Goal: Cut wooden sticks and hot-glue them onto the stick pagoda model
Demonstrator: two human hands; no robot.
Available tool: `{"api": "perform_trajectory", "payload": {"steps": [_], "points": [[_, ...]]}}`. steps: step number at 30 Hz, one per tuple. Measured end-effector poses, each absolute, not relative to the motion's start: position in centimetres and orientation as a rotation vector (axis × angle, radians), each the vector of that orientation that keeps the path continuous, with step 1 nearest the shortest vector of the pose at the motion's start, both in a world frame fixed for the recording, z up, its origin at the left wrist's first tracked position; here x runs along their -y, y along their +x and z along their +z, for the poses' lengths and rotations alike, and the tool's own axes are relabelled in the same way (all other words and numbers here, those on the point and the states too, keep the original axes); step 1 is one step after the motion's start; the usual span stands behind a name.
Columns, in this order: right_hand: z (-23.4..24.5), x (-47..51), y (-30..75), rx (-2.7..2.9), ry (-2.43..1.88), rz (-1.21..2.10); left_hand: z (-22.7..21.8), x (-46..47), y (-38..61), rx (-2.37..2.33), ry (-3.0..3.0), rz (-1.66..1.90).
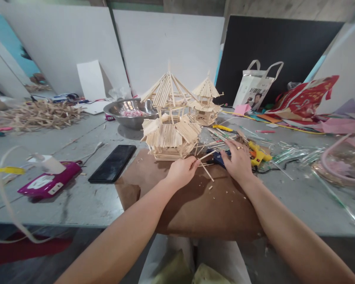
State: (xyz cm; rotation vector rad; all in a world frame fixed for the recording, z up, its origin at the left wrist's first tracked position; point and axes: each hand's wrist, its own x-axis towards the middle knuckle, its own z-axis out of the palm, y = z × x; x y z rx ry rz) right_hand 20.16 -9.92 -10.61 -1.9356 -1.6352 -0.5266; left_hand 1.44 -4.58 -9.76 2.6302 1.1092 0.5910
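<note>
My left hand (182, 172) is closed in a pinch on a thin wooden stick (207, 155), which points up and to the right. Another loose stick (207, 172) lies just below it. Fingers spread, my right hand (238, 161) rests beside a dark blue tool (216, 157), partly covered, its kind unclear. Right of that hand is a yellow glue gun (259, 154). In front of my hands stands a pavilion model made of wooden sticks (171, 134), its upper roof with gaps between the sticks. Under my hands lies a brown board (201, 209).
A second stick pavilion (206, 102) and a metal bowl (127, 120) stand behind. To the left lie a phone (112, 163) and a purple power strip (51, 181). Yellow-handled cutter (223, 128), plastic wrappers (301, 156) and a white bag (251, 88) are on the right.
</note>
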Motion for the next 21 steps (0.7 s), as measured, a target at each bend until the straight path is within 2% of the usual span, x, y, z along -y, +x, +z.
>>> {"api": "perform_trajectory", "payload": {"steps": [3, 6, 21], "points": [[-9.7, 10.8, 18.4, 1.821, -1.707, -0.569, -9.6, 5.0, 1.6, -1.178, 2.699, 0.51], [-9.6, 11.0, 17.2, 2.008, -1.652, -0.509, -9.3, 5.5, 1.8, -1.248, 2.717, 0.419], [-10.2, 11.1, 16.2, 2.057, -1.898, -0.596, -9.7, 6.0, 2.2, -1.341, 2.807, 0.368]]}}
